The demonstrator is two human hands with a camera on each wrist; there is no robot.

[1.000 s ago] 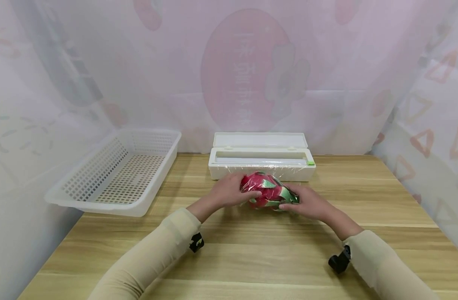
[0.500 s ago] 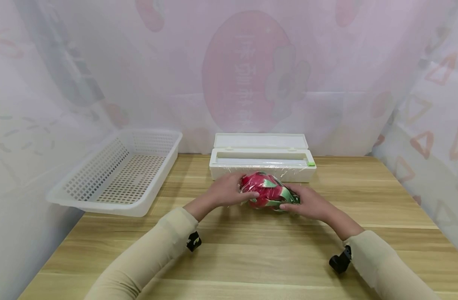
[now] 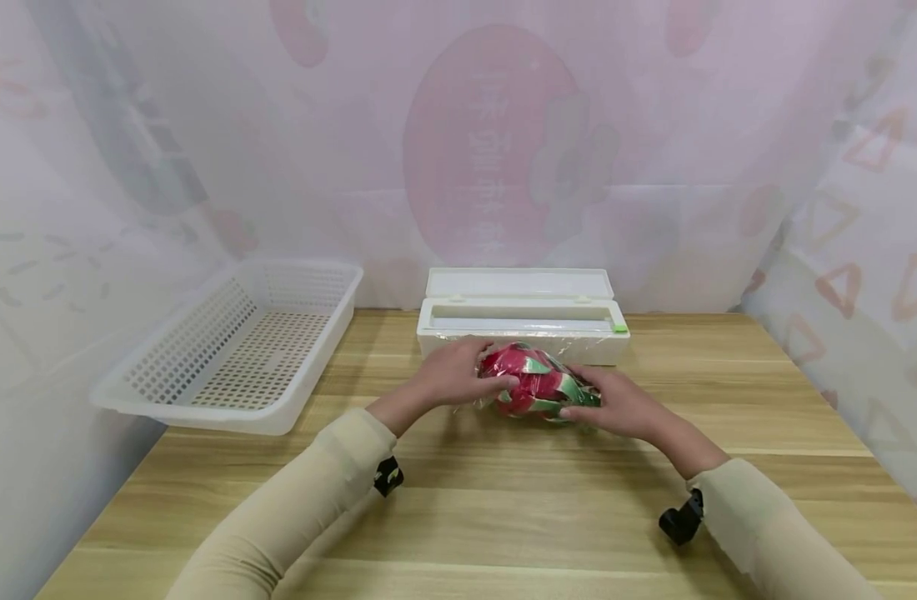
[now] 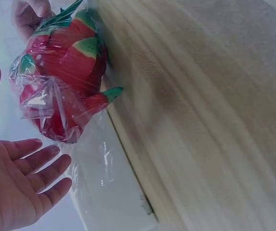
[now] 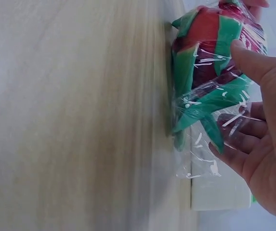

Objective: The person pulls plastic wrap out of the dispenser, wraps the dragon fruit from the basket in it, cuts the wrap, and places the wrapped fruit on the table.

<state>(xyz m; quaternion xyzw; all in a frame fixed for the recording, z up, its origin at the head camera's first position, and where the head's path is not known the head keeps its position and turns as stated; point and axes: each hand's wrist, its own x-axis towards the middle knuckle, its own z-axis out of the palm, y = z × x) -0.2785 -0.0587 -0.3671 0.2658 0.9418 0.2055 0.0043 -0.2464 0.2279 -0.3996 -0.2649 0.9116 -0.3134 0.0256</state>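
A pink-red dragon fruit [image 3: 529, 379] with green scales lies on its side on the table, wrapped in clear cling film [image 5: 195, 168]. My left hand [image 3: 451, 377] is at its left end; in the left wrist view its fingers [image 4: 46, 175] are spread and apart from the fruit. My right hand [image 3: 619, 404] holds the green-tipped right end, thumb in front and fingers behind, the film between them. Just behind the fruit stands a white cling film box [image 3: 443, 342], lid raised, a roll inside. Loose film lies across its front.
A white perforated plastic basket [image 3: 278, 421] stands at the table's left side. A small green piece [image 3: 619, 328] sits on the box's right end. Patterned cloth [image 3: 338, 167] hangs behind the wooden table [image 3: 503, 517].
My left hand's fingers have loosened and lifted slightly off the wrapped dragon fruit. The right hand and the fruit have stayed nearly still.
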